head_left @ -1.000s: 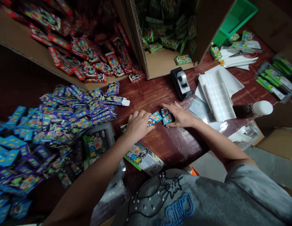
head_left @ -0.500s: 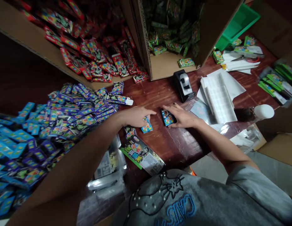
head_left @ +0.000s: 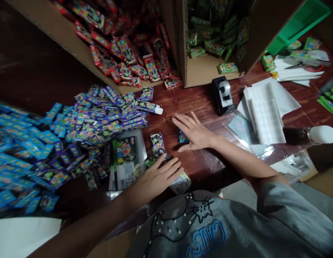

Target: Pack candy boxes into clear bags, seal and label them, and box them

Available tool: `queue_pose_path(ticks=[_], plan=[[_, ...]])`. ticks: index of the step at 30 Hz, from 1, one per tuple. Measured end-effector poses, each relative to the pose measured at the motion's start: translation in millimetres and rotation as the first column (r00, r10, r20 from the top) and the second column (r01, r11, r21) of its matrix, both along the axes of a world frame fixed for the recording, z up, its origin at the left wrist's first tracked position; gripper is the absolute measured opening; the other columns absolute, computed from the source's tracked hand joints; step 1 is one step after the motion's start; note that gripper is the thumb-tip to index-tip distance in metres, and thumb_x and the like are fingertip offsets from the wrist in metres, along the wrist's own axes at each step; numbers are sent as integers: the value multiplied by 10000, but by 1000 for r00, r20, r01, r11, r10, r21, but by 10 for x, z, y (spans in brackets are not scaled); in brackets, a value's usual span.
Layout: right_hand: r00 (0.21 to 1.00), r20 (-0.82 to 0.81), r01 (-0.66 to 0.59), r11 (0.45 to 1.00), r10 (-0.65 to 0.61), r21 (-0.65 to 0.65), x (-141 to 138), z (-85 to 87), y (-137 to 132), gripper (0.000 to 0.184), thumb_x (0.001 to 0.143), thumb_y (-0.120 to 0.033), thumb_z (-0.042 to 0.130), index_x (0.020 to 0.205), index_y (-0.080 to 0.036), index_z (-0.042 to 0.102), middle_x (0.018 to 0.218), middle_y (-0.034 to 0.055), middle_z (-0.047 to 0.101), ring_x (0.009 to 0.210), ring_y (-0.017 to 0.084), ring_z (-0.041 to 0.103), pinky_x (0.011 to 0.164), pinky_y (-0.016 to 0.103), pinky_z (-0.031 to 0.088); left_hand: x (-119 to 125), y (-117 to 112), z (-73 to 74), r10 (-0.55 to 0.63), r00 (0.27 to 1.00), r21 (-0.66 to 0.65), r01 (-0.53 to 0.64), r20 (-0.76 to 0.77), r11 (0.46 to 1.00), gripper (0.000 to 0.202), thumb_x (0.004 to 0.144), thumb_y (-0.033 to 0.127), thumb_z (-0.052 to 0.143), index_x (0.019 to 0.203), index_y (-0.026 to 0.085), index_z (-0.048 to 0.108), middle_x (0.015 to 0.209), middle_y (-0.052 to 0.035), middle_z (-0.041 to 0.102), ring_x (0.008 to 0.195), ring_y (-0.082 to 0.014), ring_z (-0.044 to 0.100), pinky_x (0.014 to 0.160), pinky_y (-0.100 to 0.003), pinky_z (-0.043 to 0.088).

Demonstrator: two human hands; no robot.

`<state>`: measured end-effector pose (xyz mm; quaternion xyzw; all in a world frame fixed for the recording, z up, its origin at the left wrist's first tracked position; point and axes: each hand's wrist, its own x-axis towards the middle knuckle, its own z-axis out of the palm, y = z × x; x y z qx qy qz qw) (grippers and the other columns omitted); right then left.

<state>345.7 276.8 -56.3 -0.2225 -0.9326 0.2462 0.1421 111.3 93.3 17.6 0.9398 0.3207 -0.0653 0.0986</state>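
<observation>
My right hand [head_left: 194, 132] is spread palm down over a small blue candy box [head_left: 182, 137]. The fingers are stretched out and hide most of the box; whether the palm touches it I cannot tell. Nearer my body, my left hand [head_left: 158, 177] reaches over a black and green printed card [head_left: 182, 183], its fingers apart. That hand covers much of the card, and contact is unclear. A small purple box [head_left: 157, 141] lies just beyond the card. To the left, more printed cards sit in a clear plastic bag [head_left: 141, 143].
Heaps of purple boxes [head_left: 107, 114] and blue boxes [head_left: 29, 143] cover the left side. Cartons hold red boxes [head_left: 125, 50] and green boxes [head_left: 209, 46]. A tape dispenser [head_left: 222, 95], white sheets [head_left: 265, 114] and a white-capped bottle [head_left: 322, 135] stand or lie to the right.
My left hand has left the blue box it was touching and moved toward my body, over the card. My right hand has loosened from its blue box and spread flat above it.
</observation>
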Motion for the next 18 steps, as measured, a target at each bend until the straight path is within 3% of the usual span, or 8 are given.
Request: queue_pose_path(ticks=[4,7,10,14,16,18], plan=[[990,36,-139,990,138,3,-734,112,9,1079,882,-645,799,1694,-113,328,1698,266,428,1583,427,398,1336,748,172,38,-124,188,102,994,153,-107,38,982,540,977,78,560,1487,235,647,1411,-120,731,1347,-313,654,1287,-585,382],[987,60,-150,989,149,9,-914,152,-40,1059,839,-520,873,1674,-115,364,1659,242,475,1547,418,438,1344,719,201,-111,-291,338,255,964,228,-267,80,936,550,990,211,597,1538,174,598,1404,-188,712,1273,-367,662,1201,-599,447],[999,34,-22,1000,22,12,-598,127,-52,1173,825,-591,867,1725,-153,253,1749,249,342,1619,443,325,1349,735,146,-329,-574,203,361,926,188,-376,107,907,639,991,368,626,1588,157,540,1397,-206,704,1216,-388,664,1068,-548,518],[973,161,178,981,-165,-70,68,38,-11,1353,752,-712,876,1752,-160,152,1795,282,218,1659,509,205,1311,809,95,-380,-859,-230,390,910,110,-406,142,907,660,1017,465,602,1594,149,535,1386,-194,708,1174,-362,666,1008,-488,521],[965,199,190,978,-171,-81,218,3,8,1321,755,-697,875,1741,-146,191,1774,286,270,1639,516,249,1299,821,113,-277,-911,-355,402,906,86,-415,133,906,653,1020,469,601,1582,140,554,1394,-194,703,1180,-357,655,1013,-479,511],[969,198,158,986,-146,-45,180,12,12,1163,798,-594,870,1702,-132,302,1682,271,437,1568,494,380,1307,803,129,-163,-926,-384,432,894,71,-441,120,894,663,1018,479,611,1585,141,556,1405,-195,696,1182,-357,645,1017,-475,502]])
